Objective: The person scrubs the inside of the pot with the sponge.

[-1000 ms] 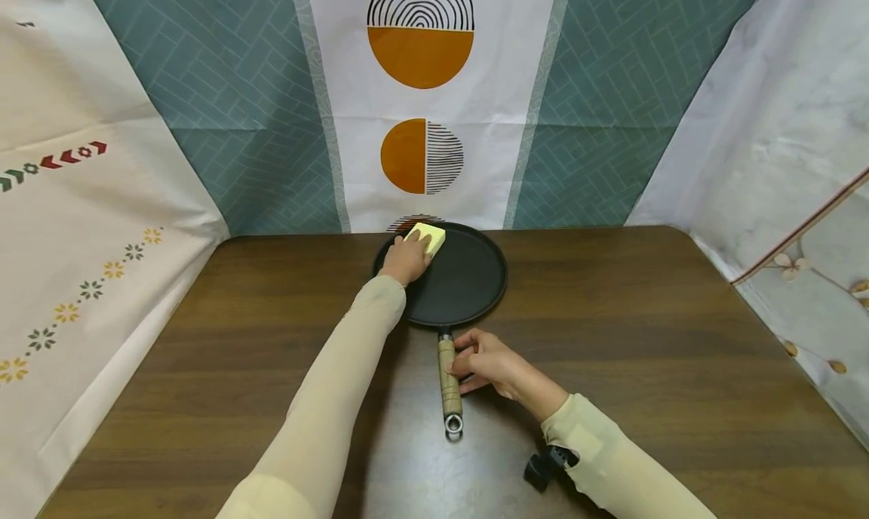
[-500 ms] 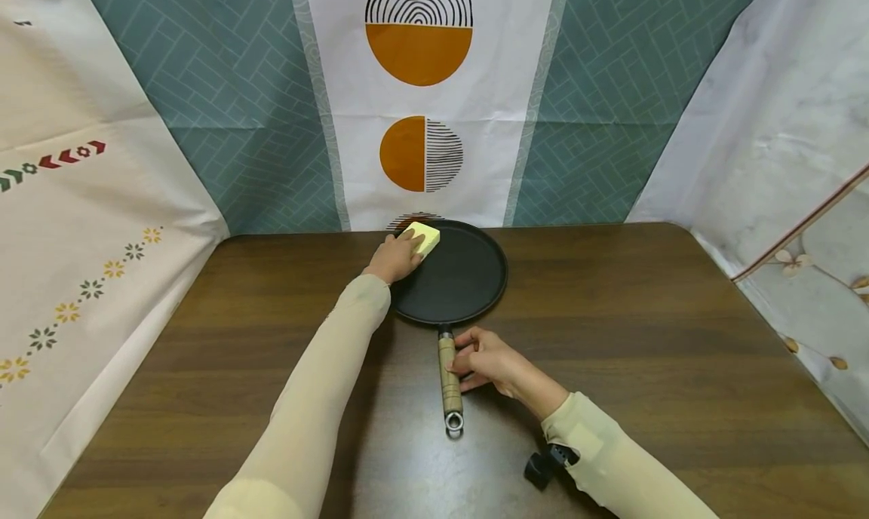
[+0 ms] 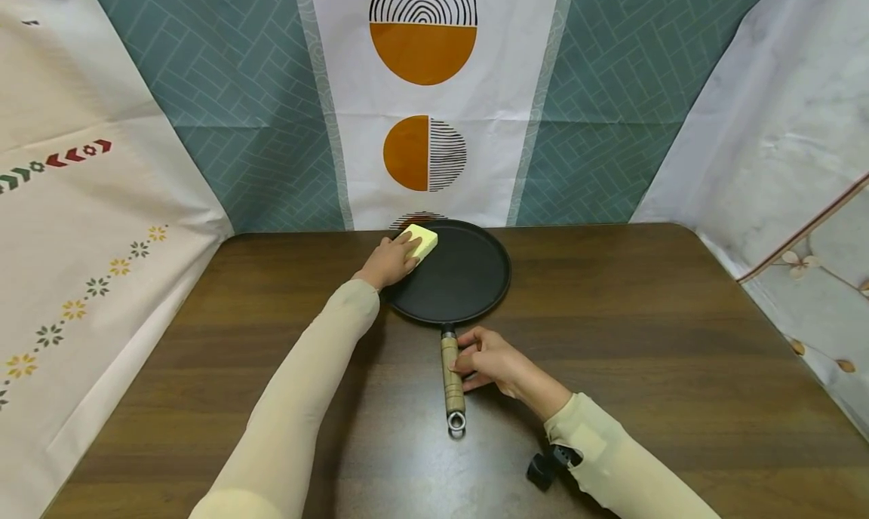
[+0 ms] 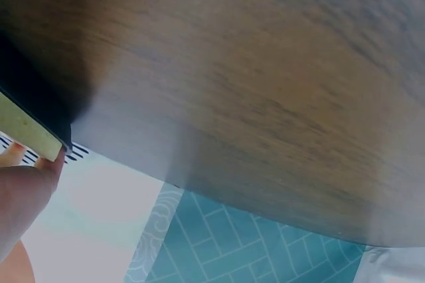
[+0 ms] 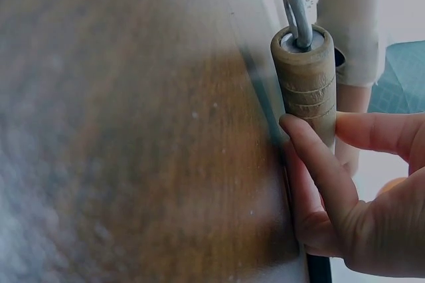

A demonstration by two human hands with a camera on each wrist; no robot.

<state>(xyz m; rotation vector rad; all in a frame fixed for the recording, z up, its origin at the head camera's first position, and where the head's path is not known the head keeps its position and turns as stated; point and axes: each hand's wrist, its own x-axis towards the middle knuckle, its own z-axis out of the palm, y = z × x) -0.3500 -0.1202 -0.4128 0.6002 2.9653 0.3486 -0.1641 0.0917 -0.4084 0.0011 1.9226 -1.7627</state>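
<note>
A flat black round pan (image 3: 462, 277) lies near the table's back edge, its wooden handle (image 3: 451, 376) toward the front. My left hand (image 3: 389, 262) grips a pale yellow sponge (image 3: 422, 241) on the pan's upper left part. In the left wrist view the sponge (image 4: 26, 127) meets the dark pan at the frame's left side, with fingertips along its edge. My right hand (image 3: 498, 364) pinches the handle from the right. The right wrist view shows thumb and fingers of the right hand (image 5: 378, 210) on either side of the handle (image 5: 305, 84), below its metal ring (image 5: 297, 17).
The brown wooden table (image 3: 611, 308) extends to both sides of the pan. Behind it hangs a teal and white patterned cloth (image 3: 258, 164), with pale cloths at left and right. A small black device (image 3: 541, 471) sits by the right sleeve.
My left hand has moved left across the pan with the sponge, toward its upper left rim. The right hand keeps its hold on the handle, and the pan looks still.
</note>
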